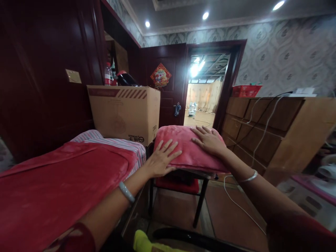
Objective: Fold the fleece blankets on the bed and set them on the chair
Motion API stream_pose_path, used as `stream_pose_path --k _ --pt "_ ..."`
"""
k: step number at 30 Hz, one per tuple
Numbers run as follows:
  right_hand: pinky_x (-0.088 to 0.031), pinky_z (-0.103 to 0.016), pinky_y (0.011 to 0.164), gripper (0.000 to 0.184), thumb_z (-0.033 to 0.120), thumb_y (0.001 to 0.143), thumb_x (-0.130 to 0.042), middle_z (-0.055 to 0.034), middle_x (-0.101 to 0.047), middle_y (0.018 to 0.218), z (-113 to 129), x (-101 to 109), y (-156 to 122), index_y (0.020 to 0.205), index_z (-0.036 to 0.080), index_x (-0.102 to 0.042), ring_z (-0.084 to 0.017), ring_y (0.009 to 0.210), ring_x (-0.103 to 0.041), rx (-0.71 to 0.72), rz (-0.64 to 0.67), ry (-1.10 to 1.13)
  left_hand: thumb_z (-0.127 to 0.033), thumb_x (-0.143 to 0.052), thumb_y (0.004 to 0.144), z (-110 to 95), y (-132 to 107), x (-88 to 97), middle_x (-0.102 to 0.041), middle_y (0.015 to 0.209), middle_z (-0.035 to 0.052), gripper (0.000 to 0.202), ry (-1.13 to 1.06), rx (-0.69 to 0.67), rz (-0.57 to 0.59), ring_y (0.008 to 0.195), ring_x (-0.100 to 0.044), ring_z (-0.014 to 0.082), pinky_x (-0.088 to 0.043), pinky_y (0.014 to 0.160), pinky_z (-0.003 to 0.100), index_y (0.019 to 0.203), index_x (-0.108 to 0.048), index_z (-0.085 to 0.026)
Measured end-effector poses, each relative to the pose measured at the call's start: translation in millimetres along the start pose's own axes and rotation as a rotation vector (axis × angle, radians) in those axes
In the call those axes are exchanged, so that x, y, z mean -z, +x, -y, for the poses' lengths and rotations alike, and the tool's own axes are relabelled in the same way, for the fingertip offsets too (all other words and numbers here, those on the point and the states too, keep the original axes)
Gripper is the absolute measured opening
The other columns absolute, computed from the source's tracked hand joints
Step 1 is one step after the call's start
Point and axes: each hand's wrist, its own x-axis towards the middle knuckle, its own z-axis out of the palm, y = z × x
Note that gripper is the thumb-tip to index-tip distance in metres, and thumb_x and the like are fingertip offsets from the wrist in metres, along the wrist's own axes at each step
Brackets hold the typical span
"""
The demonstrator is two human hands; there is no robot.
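Observation:
A pink-red plush cushion lies in front of me on a black-framed chair with a red seat. Flat on the cushion's near left part rests my left hand, its fingers spread. My right hand lies on the far right part, fingers apart, palm down. Neither hand grips anything. The underside of the cushion and what lies directly beneath it are mostly hidden in shadow.
On the left is a surface under a red blanket and striped cloth. A cardboard box stands behind it. To the right, a wooden cabinet carries a red basket; a white cable crosses the floor.

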Motion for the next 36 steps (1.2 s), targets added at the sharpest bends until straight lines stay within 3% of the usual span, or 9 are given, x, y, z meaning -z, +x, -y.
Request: stream_pose_path --k 4,8,13,16,21,26,30,36 --pt "-0.025 -0.065 0.115 0.074 0.067 0.097 -0.034 -0.0127 -0.03 0.164 5.3 -12.5 -18.1 0.16 0.029 -0.025 -0.037 0.149 -0.027 0.169 -0.089 -0.035 -0.013 -0.054 0.092 -12.5 -24.6 -7.7 -0.042 0.158 0.0103 0.056 0.093 0.004 -0.057 0.151 -0.028 0.0296 -0.027 0.12 0.054 0.147 -0.048 -0.023" --pt "-0.023 -0.063 0.117 0.079 0.067 0.095 -0.042 -0.0102 -0.018 0.168 9.3 -21.4 -36.7 0.161 0.031 -0.019 -0.037 0.152 -0.019 0.296 -0.147 -0.038 -0.01 -0.046 0.095 -15.3 -30.0 -7.8 -0.055 0.147 0.0104 0.04 0.153 0.007 -0.155 0.139 -0.045 0.0267 -0.039 0.113 0.047 0.132 -0.06 -0.019" --pt "-0.02 -0.07 0.114 0.1 0.065 0.079 -0.067 -0.0135 -0.006 0.169 16.3 -19.0 -52.6 0.161 0.032 -0.02 -0.043 0.152 -0.015 0.403 -0.095 -0.012 -0.008 -0.044 0.095 -17.1 -26.0 -2.4 -0.065 0.132 0.0142 0.032 0.099 0.043 -0.202 0.124 -0.057 0.0242 -0.049 0.102 0.043 0.118 -0.066 -0.015" --pt "-0.023 -0.07 0.113 0.093 0.046 0.081 -0.07 -0.0131 -0.012 0.168 23.5 -17.6 -59.5 0.16 0.032 -0.024 -0.042 0.151 -0.017 0.396 -0.11 -0.031 -0.006 -0.04 0.095 -16.1 -27.3 0.1 -0.066 0.132 0.0122 0.037 0.022 0.086 -0.202 0.125 -0.056 0.0224 -0.049 0.103 0.043 0.12 -0.065 -0.017" --pt "-0.035 -0.058 0.111 0.066 0.018 0.089 -0.052 -0.0114 -0.042 0.157 37.8 -19.3 -73.4 0.153 0.029 -0.041 -0.034 0.146 -0.035 0.404 -0.199 -0.046 -0.006 -0.037 0.096 -15.9 -34.9 -2.7 -0.065 0.135 0.0103 0.039 0.037 0.216 -0.236 0.129 -0.055 0.0222 -0.047 0.104 0.043 0.119 -0.065 -0.019" --pt "-0.039 -0.054 0.106 0.051 0.021 0.088 -0.053 -0.0156 -0.054 0.147 46.0 -18.9 -84.3 0.138 0.019 -0.059 -0.035 0.137 -0.045 0.449 -0.239 -0.02 -0.009 -0.046 0.093 -23.6 -38.8 -4.8 -0.06 0.14 0.0131 0.035 0.086 0.142 -0.085 0.129 -0.053 0.026 -0.046 0.103 0.044 0.121 -0.065 -0.018" --pt "-0.043 -0.05 0.101 0.043 0.037 0.094 -0.053 -0.0159 -0.061 0.138 51.0 -17.1 -86.8 0.13 0.017 -0.065 -0.034 0.128 -0.05 0.445 -0.306 0.02 -0.007 -0.052 0.084 -25.0 -46.4 1.9 -0.056 0.145 0.0152 0.048 0.068 0.126 -0.103 0.135 -0.047 0.0282 -0.042 0.108 0.047 0.132 -0.059 -0.015" --pt "-0.045 -0.046 0.095 0.035 0.033 0.098 -0.048 -0.0137 -0.065 0.13 53.7 -17.0 -87.6 0.124 0.021 -0.068 -0.031 0.115 -0.055 0.397 -0.364 0.036 -0.008 -0.052 0.083 -25.6 -75.6 11.0 -0.054 0.147 0.0145 0.049 0.074 0.154 -0.089 0.133 -0.049 0.0282 -0.043 0.109 0.047 0.131 -0.061 -0.017"
